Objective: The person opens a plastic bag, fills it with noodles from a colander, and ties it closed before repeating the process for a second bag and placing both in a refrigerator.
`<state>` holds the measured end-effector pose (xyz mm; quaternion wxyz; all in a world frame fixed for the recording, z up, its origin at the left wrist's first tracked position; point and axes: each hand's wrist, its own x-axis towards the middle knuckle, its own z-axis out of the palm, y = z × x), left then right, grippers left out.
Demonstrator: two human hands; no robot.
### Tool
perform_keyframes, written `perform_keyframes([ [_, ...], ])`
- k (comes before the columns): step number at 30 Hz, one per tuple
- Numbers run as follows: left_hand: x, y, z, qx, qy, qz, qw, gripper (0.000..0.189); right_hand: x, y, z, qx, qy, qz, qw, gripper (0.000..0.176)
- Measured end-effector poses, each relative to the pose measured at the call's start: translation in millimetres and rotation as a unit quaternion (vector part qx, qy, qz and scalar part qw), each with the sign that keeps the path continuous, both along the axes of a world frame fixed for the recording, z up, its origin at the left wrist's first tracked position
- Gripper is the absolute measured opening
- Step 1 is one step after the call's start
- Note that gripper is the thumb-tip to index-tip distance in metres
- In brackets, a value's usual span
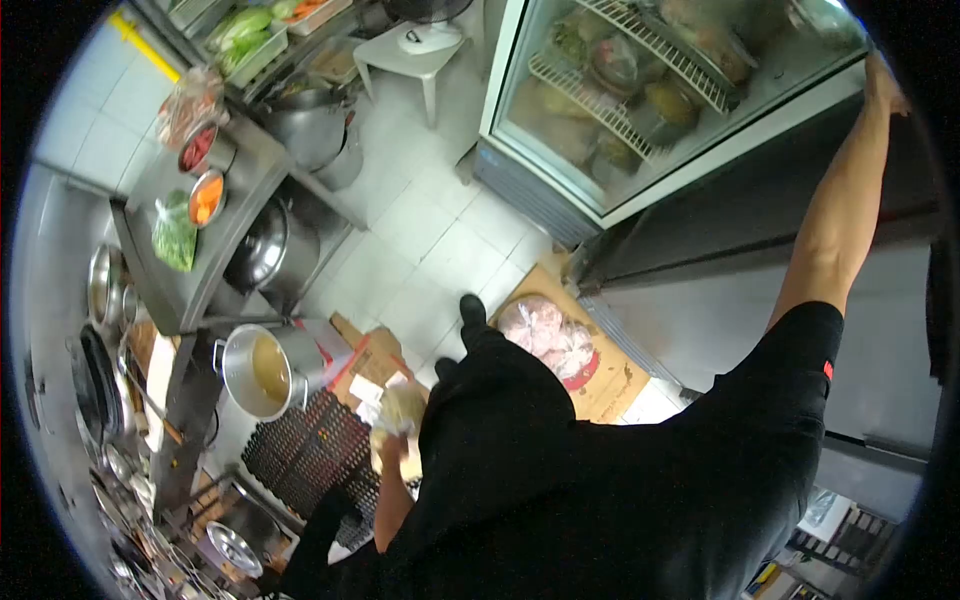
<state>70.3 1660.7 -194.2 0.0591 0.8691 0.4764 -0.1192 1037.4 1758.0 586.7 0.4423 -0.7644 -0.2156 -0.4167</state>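
Note:
My left hand hangs low at my left side, closed on a plastic bag of pale yellowish food. What exactly is inside cannot be made out. My right arm stretches far up to the right, where my right hand is at the far edge of the glass refrigerator door, its fingers curled at the frame and partly lost in the dark rim. Behind the glass, wire racks carry several bags and bowls of food.
A large pot of yellowish liquid stands left, near a black rubber mat and cardboard box. Bagged pale meat lies by my feet on a wooden board. A steel counter holds bowls of cut food.

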Motion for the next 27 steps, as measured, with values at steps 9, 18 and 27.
perform_keyframes([
  [9, -9, 69, 89, -0.339, -0.176, 0.319, 0.868, 0.045, -4, -29, 8, 0.019, 0.072, 0.047, 0.996, 0.071],
  [18, -45, 81, 91, -0.324, -0.207, 0.326, 0.864, 0.043, -65, -43, -19, -0.028, 0.055, -0.066, 0.996, 0.071],
  [27, 10, 52, 20, -0.32, -0.286, 0.288, 0.856, 0.05, -380, 10, -74, -0.046, -0.33, 0.071, 0.94, 0.033],
])
